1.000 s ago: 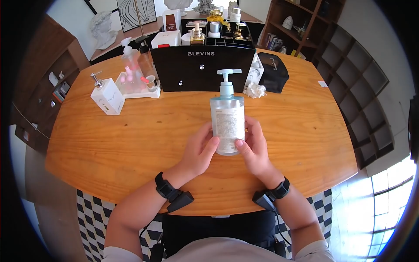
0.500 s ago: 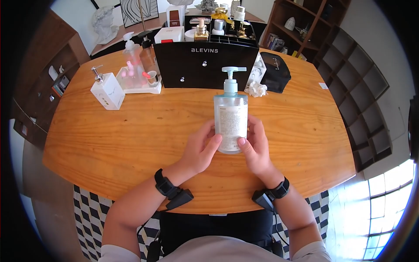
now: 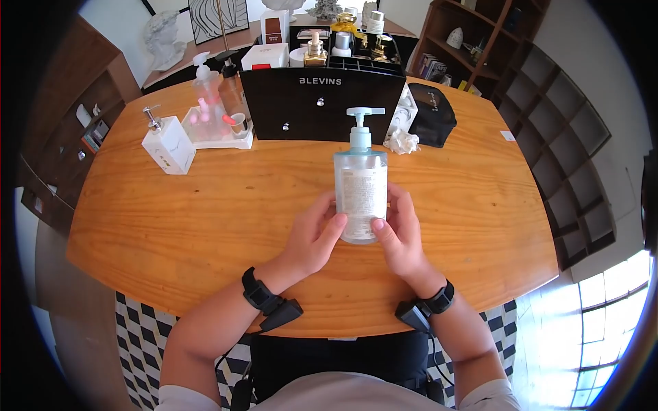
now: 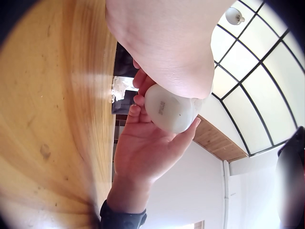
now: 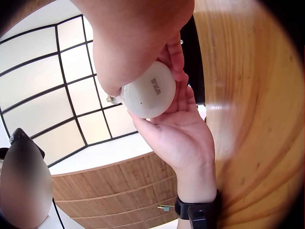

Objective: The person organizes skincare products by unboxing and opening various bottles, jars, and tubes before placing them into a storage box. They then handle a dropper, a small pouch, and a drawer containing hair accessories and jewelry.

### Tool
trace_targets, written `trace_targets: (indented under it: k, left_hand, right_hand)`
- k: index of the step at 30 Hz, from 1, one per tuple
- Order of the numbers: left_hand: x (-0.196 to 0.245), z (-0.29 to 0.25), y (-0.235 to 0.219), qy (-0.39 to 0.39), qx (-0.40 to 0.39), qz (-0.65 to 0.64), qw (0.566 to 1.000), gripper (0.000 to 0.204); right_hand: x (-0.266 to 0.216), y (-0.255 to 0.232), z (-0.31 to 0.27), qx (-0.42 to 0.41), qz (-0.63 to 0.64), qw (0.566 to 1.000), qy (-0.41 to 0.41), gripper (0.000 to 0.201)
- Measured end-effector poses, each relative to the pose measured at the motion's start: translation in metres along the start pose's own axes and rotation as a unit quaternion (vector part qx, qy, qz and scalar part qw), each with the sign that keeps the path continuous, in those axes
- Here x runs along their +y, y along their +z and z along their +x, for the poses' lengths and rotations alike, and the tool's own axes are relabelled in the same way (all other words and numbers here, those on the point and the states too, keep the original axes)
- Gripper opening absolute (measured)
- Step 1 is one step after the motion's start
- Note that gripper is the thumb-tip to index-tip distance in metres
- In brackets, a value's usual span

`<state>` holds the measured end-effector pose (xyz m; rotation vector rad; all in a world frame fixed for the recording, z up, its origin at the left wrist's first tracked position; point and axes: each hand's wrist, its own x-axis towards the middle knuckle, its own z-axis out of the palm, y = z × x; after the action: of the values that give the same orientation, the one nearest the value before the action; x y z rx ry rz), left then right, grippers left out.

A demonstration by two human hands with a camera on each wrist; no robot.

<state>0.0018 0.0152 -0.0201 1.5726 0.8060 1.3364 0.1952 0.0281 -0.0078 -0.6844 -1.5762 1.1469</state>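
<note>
A clear pump bottle [image 3: 361, 195] with a pale blue pump head and a white label of small print stands upright between both hands in the head view. My left hand [image 3: 315, 238] holds its left side, thumb on the front near the lower label. From the other side my right hand [image 3: 403, 240] grips it the same way, fingers wrapped behind. Both wrist views look up at the round whitish bottle base [image 4: 167, 109], which carries a short dark printed code and is raised off the table. The fingers behind the bottle are partly hidden.
A black organizer [image 3: 288, 96] full of cosmetics stands at the back of the wooden table [image 3: 171, 240]. Left of it are a white tray [image 3: 223, 144] with bottles and a white soap dispenser [image 3: 169, 149]. Crumpled tissue [image 3: 403, 142] and a black pouch [image 3: 433, 116] sit right.
The head view has shifted slightly, moving the table scene a little within it. Both hands keep the same hold on the pump bottle, which stays upright.
</note>
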Motion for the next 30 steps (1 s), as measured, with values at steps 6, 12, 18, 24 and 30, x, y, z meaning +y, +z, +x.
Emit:
trace_targets:
  k: [6, 12, 18, 24, 30]
  left_hand:
    - [0.001, 0.002, 0.001, 0.005, 0.0, 0.009, 1.0, 0.047]
    - [-0.003, 0.0, 0.002, 0.003, -0.001, -0.007, 1.0, 0.049]
    - [-0.003, -0.002, 0.002, 0.001, 0.007, -0.001, 1.0, 0.05]
    - [-0.011, -0.001, 0.006, 0.004, 0.011, -0.024, 1.0, 0.049]
    - [-0.002, 0.0, 0.002, 0.006, 0.002, 0.006, 1.0, 0.048]
  right_hand:
    - [0.002, -0.002, -0.001, 0.004, -0.014, 1.0, -0.003, 0.06]
    - [0.001, -0.001, -0.002, 0.003, -0.007, 1.0, -0.005, 0.06]
    - [-0.001, 0.002, -0.002, 0.006, 0.001, 1.0, -0.004, 0.059]
    - [0.003, -0.002, -0.001, 0.014, -0.035, 0.999, -0.011, 0.057]
    - [0.0, 0.0, 0.0, 0.019, -0.047, 0.999, -0.019, 0.057]
